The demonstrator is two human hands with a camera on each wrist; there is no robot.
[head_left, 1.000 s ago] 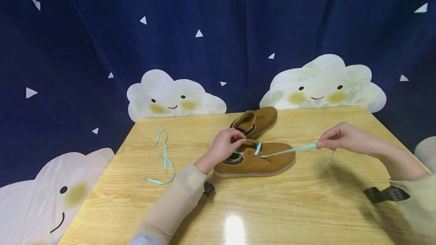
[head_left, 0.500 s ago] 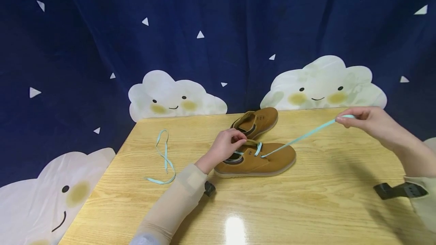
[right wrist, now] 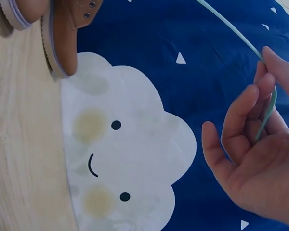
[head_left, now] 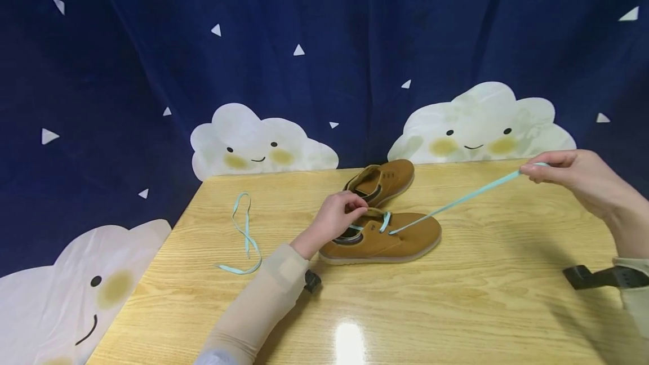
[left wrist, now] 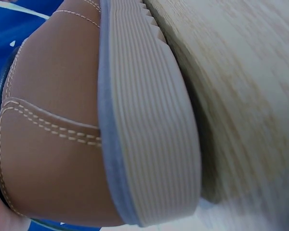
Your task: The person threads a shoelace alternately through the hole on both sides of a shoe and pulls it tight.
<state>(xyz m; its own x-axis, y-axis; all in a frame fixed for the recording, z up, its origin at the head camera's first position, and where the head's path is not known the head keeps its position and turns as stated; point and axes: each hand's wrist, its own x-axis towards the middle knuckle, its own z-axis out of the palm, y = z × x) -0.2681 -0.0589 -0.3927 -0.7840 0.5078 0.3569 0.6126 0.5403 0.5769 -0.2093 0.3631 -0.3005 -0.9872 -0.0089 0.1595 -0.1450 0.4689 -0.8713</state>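
A brown shoe (head_left: 400, 248) lies on its sole on the wooden table, toe to the right. My left hand (head_left: 334, 217) reaches over its opening and pinches the raised tongue (head_left: 376, 212). In the left wrist view the shoe's ribbed sole (left wrist: 151, 125) and stitched heel fill much of the picture. A turquoise shoelace (head_left: 463, 199) passes through the eyelets and runs straight up to the right. My right hand (head_left: 578, 176) pinches it between thumb and index finger, above the table. In the right wrist view the lace's end (right wrist: 267, 113) hangs across the loosely curled other fingers.
A second brown shoe (head_left: 392, 178), with no lace in its eyelets, stands just behind. Another turquoise lace (head_left: 247, 235) lies loose on the left of the table (head_left: 431, 308). Behind the table hangs a dark blue curtain (head_left: 324, 10) with clouds.
My right hand has moved right and upward, drawing out a longer stretch of lace from the eyelet. The left hand and both shoes have stayed in place.
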